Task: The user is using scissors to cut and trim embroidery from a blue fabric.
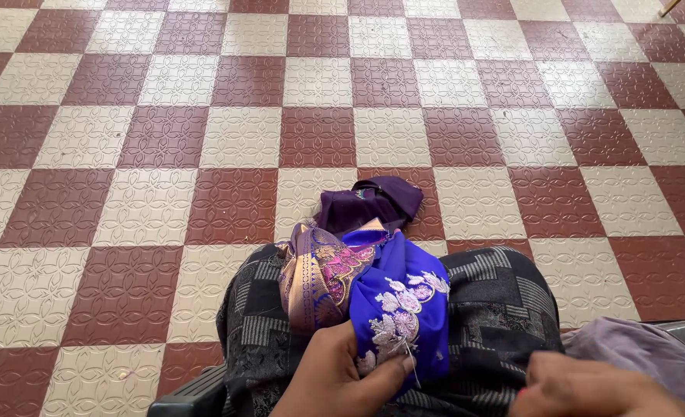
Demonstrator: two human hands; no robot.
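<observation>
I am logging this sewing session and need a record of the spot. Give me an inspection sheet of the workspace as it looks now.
Surface: the person's lap, covered in dark patterned cloth, serves as the work surface.
Job's things: blue embroidered fabric with pale floral stitching lies on the lap; a thin needle shows at its lower edge.
Clutter: a gold and pink patterned fabric beside the blue one; a dark purple cloth beyond it on the floor; lilac cloth at the right.
Grippers: left hand pinches the blue fabric at the needle; right hand rests on the lap, holding nothing visible.
Cables: nothing seen.
Surroundings: checkered red and cream tile floor.
</observation>
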